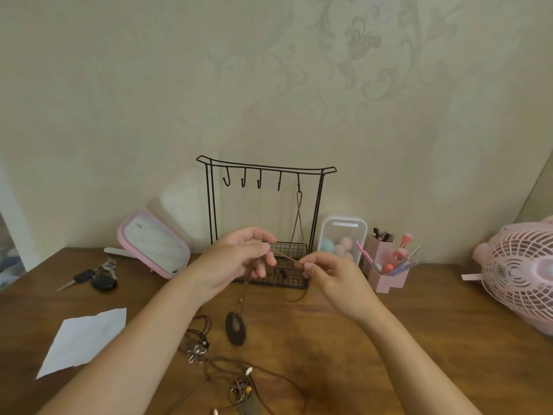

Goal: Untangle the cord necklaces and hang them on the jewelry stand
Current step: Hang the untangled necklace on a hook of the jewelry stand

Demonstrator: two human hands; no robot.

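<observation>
The left hand and right hand pinch one brown cord between them, partly hiding the jewelry stand (a necklace hangs on its rightmost hook); tangled necklaces lie nearer on the tabletop. A mirror and keys sit left; a fan right.

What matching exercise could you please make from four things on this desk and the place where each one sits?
Things:
1. keys
2. fan
3. paper
4. box

Places:
A. at the right edge of the table
B. just right of the stand
C. left of the mirror
D. front left of the table

Pairs: 1-C, 2-A, 3-D, 4-B
</observation>
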